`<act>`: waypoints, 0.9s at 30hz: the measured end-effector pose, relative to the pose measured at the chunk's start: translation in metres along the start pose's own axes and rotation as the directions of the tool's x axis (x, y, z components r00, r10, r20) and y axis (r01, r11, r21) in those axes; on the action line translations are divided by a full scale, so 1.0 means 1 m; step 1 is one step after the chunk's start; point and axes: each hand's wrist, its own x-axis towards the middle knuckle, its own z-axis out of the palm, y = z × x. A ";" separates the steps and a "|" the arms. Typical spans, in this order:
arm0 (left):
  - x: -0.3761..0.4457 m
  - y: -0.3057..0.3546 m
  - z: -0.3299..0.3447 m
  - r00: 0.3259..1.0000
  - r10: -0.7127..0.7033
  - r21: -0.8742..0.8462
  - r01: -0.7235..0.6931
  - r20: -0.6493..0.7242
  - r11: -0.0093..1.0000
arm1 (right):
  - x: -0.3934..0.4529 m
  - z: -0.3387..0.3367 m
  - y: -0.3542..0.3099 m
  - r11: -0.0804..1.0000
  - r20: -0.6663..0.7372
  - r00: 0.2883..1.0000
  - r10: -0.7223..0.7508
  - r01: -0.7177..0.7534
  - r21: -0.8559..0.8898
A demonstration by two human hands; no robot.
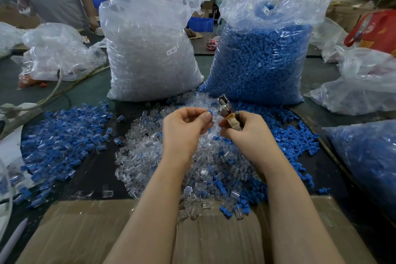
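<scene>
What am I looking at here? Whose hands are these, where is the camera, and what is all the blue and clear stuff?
No machine: a person works with two bare hands, filmed by one wide-angle camera on their head, looking down. The left hand pinches a small blue piece; the right hand grips a metal tool. On the table lie a heap of clear pieces, loose blue pieces to its right and a blue-and-clear pile to its left. Behind stand a bag of clear parts and a bag of blue parts.
</scene>
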 end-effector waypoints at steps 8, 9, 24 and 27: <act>0.002 0.000 -0.001 0.999 0.022 -0.038 -0.021 0.024 0.999 | -0.002 0.002 -0.002 0.998 0.120 0.992 -0.032 0.038 -0.049; 0.002 0.001 -0.002 0.999 0.024 -0.040 -0.023 0.025 0.999 | -0.002 0.001 -0.002 0.998 0.124 0.992 -0.031 0.037 -0.048; 0.000 -0.002 0.002 0.995 0.100 0.145 -0.095 -0.022 0.985 | 0.001 0.006 -0.008 0.990 -0.157 0.983 -0.095 0.110 0.090; -0.001 -0.004 0.003 0.993 0.117 0.198 -0.110 -0.024 0.974 | 0.000 0.008 -0.009 0.989 -0.154 0.981 -0.115 0.127 0.071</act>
